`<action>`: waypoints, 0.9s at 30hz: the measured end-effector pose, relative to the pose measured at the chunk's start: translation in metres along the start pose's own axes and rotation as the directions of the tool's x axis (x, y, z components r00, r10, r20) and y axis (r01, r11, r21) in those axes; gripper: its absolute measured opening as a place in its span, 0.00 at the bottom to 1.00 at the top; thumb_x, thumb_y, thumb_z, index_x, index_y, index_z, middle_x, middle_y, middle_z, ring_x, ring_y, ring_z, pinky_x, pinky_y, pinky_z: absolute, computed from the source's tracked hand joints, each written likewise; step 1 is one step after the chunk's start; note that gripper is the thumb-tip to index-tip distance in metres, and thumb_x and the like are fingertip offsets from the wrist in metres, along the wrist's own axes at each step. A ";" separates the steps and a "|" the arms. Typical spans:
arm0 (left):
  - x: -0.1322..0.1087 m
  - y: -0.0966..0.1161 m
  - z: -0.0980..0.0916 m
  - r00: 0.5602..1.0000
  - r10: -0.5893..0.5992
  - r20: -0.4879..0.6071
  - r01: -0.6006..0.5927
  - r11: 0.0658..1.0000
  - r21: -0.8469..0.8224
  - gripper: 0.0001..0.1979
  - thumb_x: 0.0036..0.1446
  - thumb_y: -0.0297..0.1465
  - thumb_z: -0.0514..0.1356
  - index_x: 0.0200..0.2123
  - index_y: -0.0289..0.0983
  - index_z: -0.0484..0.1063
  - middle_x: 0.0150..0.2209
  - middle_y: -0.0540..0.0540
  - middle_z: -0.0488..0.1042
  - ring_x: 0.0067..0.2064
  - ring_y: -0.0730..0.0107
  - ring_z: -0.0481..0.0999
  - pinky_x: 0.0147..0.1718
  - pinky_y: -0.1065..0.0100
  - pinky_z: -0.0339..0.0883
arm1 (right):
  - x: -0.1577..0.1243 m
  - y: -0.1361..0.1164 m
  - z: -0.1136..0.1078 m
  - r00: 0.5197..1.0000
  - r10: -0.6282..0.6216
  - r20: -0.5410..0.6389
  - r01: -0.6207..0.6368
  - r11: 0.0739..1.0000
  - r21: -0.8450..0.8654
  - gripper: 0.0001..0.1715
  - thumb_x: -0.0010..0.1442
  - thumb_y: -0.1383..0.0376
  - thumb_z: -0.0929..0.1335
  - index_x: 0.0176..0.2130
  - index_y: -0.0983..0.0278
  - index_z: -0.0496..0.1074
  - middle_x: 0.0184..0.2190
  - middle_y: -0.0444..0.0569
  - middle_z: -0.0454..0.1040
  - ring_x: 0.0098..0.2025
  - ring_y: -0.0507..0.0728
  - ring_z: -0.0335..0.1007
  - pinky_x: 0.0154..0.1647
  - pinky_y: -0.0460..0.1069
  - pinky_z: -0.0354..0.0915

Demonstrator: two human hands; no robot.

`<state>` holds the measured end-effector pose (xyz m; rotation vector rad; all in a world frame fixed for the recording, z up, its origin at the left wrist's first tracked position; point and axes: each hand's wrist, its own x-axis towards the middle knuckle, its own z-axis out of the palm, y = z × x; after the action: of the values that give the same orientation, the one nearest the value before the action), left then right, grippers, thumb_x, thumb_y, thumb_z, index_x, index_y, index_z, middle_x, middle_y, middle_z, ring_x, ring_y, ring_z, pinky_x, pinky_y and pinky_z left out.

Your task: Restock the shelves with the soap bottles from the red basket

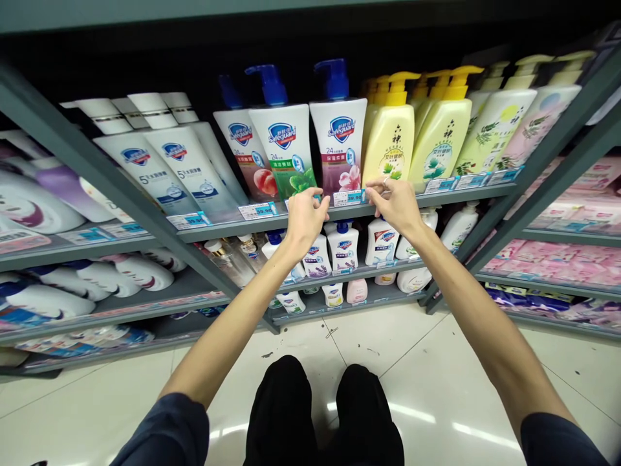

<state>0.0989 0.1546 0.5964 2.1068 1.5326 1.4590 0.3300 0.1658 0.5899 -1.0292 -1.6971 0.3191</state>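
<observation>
My left hand (306, 217) is at the shelf edge below the green-labelled Safeguard pump bottle (284, 145). Its fingers are curled together around a price tag, whose blue corner (317, 195) shows between them. Further right, my right hand (395, 202) has bent fingers at the same edge, under a yellow pump bottle (391, 139); what its fingertips pinch is hidden. Another price tag (348, 198) sits on the edge between my hands. Above that tag stands a pink-labelled Safeguard bottle (339, 139) with a blue pump.
White-capped bottles (182, 165) stand left on the same shelf, with floral pump bottles (504, 123) at its right end. Lower shelves hold smaller white pump bottles (343, 249). Pink packs (557, 265) fill the right-hand bay. Tiled floor (427, 388) lies below my knees.
</observation>
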 end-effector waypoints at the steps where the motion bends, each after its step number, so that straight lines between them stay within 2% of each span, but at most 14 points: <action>1: -0.007 0.004 -0.002 1.000 0.020 -0.009 -0.020 1.000 -0.013 0.14 0.68 0.31 0.66 0.52 0.32 0.84 0.23 0.51 0.79 0.34 0.60 0.84 0.54 0.60 0.75 | -0.001 -0.005 -0.003 0.999 -0.021 -0.024 0.021 1.000 0.007 0.18 0.71 0.57 0.74 0.51 0.69 0.83 0.30 0.47 0.81 0.21 0.51 0.71 0.24 0.47 0.68; 3: -0.036 0.012 -0.009 0.998 0.057 -0.021 -0.058 0.997 -0.046 0.17 0.69 0.35 0.66 0.56 0.34 0.83 0.25 0.51 0.81 0.31 0.63 0.82 0.52 0.61 0.75 | -0.009 -0.017 -0.012 0.994 -0.042 -0.102 0.046 0.998 0.033 0.22 0.71 0.54 0.73 0.55 0.67 0.83 0.31 0.46 0.81 0.23 0.51 0.73 0.25 0.47 0.68; 5: -0.091 0.011 -0.024 1.000 0.018 0.008 -0.017 0.996 -0.084 0.19 0.70 0.41 0.64 0.56 0.38 0.84 0.28 0.51 0.82 0.26 0.66 0.78 0.43 0.63 0.75 | -0.037 -0.025 -0.017 0.984 -0.003 -0.181 0.019 0.996 0.085 0.24 0.71 0.51 0.73 0.55 0.66 0.82 0.30 0.45 0.80 0.24 0.51 0.73 0.27 0.47 0.69; 7: -0.168 -0.008 -0.045 0.974 -0.167 0.156 0.185 0.976 -0.112 0.21 0.72 0.46 0.61 0.52 0.39 0.85 0.25 0.50 0.81 0.25 0.65 0.77 0.35 0.64 0.74 | -0.094 -0.023 -0.012 0.974 0.119 -0.194 -0.089 0.983 0.160 0.25 0.71 0.49 0.72 0.54 0.65 0.82 0.29 0.45 0.79 0.24 0.52 0.72 0.28 0.48 0.70; 9: -0.261 -0.040 -0.075 0.873 -0.438 0.214 0.463 0.882 -0.086 0.24 0.71 0.52 0.59 0.48 0.40 0.85 0.26 0.49 0.82 0.24 0.62 0.80 0.30 0.63 0.74 | -0.182 -0.011 0.009 0.945 0.321 -0.057 -0.301 0.926 0.230 0.29 0.70 0.45 0.72 0.53 0.66 0.82 0.28 0.45 0.79 0.24 0.52 0.71 0.27 0.48 0.70; 10: -0.311 -0.057 -0.095 0.804 -0.571 0.165 0.587 0.807 -0.066 0.25 0.70 0.53 0.58 0.45 0.40 0.84 0.28 0.47 0.83 0.25 0.60 0.81 0.30 0.62 0.76 | -0.236 -0.003 0.023 0.893 0.451 0.014 -0.441 0.865 0.239 0.33 0.68 0.42 0.72 0.52 0.67 0.82 0.28 0.47 0.79 0.23 0.53 0.71 0.26 0.49 0.70; 12: -0.412 -0.082 -0.146 0.696 -0.717 -0.044 0.718 0.696 0.002 0.25 0.70 0.53 0.57 0.45 0.39 0.83 0.32 0.44 0.86 0.32 0.55 0.86 0.36 0.59 0.81 | -0.355 0.013 0.050 0.724 0.674 0.144 -0.689 0.704 0.170 0.41 0.60 0.36 0.74 0.51 0.68 0.83 0.29 0.50 0.82 0.24 0.55 0.74 0.26 0.51 0.73; 15: -0.546 -0.093 -0.245 0.594 -0.681 -0.428 0.797 0.569 0.203 0.23 0.69 0.48 0.57 0.47 0.38 0.83 0.48 0.36 0.88 0.51 0.47 0.88 0.55 0.52 0.80 | -0.516 0.024 0.068 0.482 0.856 0.185 -0.870 0.493 -0.014 0.41 0.55 0.35 0.74 0.51 0.64 0.83 0.34 0.53 0.85 0.29 0.63 0.82 0.27 0.55 0.79; 16: -0.583 -0.093 -0.280 0.543 -0.647 -0.535 0.833 0.494 0.248 0.23 0.70 0.47 0.55 0.48 0.37 0.82 0.51 0.35 0.87 0.54 0.46 0.87 0.59 0.50 0.78 | -0.556 0.023 0.069 0.441 0.879 0.180 -0.889 0.456 -0.051 0.37 0.55 0.36 0.74 0.49 0.61 0.83 0.34 0.53 0.85 0.30 0.65 0.83 0.27 0.57 0.80; 18: -0.644 -0.094 -0.346 0.388 -0.599 -0.701 0.920 0.301 0.252 0.23 0.70 0.44 0.53 0.50 0.34 0.81 0.54 0.31 0.85 0.55 0.46 0.85 0.59 0.50 0.78 | -0.610 0.017 0.067 0.369 0.916 0.157 -0.915 0.388 -0.110 0.28 0.55 0.38 0.73 0.43 0.54 0.81 0.31 0.50 0.83 0.29 0.68 0.83 0.25 0.60 0.80; 20: -0.691 -0.100 -0.400 0.245 -0.621 -0.744 0.968 0.110 0.227 0.25 0.67 0.40 0.53 0.54 0.28 0.79 0.57 0.26 0.82 0.56 0.43 0.84 0.61 0.49 0.76 | -0.634 0.007 0.066 0.339 0.924 0.177 -0.916 0.367 -0.160 0.23 0.55 0.42 0.72 0.41 0.53 0.80 0.29 0.49 0.82 0.29 0.68 0.83 0.25 0.60 0.80; 22: -0.724 -0.113 -0.435 0.133 -0.686 -0.715 0.968 -0.065 0.242 0.28 0.64 0.38 0.55 0.57 0.23 0.77 0.60 0.20 0.79 0.59 0.38 0.81 0.64 0.45 0.72 | -0.633 -0.001 0.070 0.360 0.900 0.244 -0.885 0.412 -0.215 0.24 0.55 0.46 0.71 0.44 0.57 0.81 0.30 0.49 0.83 0.29 0.65 0.83 0.27 0.58 0.80; 25: -0.749 -0.138 -0.453 0.070 -0.800 -0.596 0.958 -0.114 0.264 0.28 0.61 0.39 0.59 0.54 0.22 0.78 0.57 0.19 0.80 0.60 0.35 0.80 0.64 0.44 0.71 | -0.611 -0.007 0.084 0.427 0.839 0.337 -0.830 0.512 -0.223 0.29 0.57 0.48 0.71 0.50 0.64 0.81 0.34 0.49 0.84 0.29 0.58 0.79 0.29 0.52 0.78; 27: -0.751 -0.153 -0.450 0.088 -0.853 -0.514 0.964 -0.058 0.261 0.25 0.60 0.40 0.62 0.51 0.25 0.79 0.52 0.26 0.83 0.53 0.41 0.83 0.59 0.49 0.76 | -0.594 -0.010 0.096 0.435 0.823 0.366 -0.831 0.523 -0.187 0.31 0.58 0.48 0.72 0.53 0.65 0.81 0.36 0.49 0.84 0.30 0.56 0.78 0.29 0.49 0.76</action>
<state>-0.3453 -0.5468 0.2791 0.3244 2.8078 0.5821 0.2718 -0.2656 0.1740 -1.8584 -1.3763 1.2930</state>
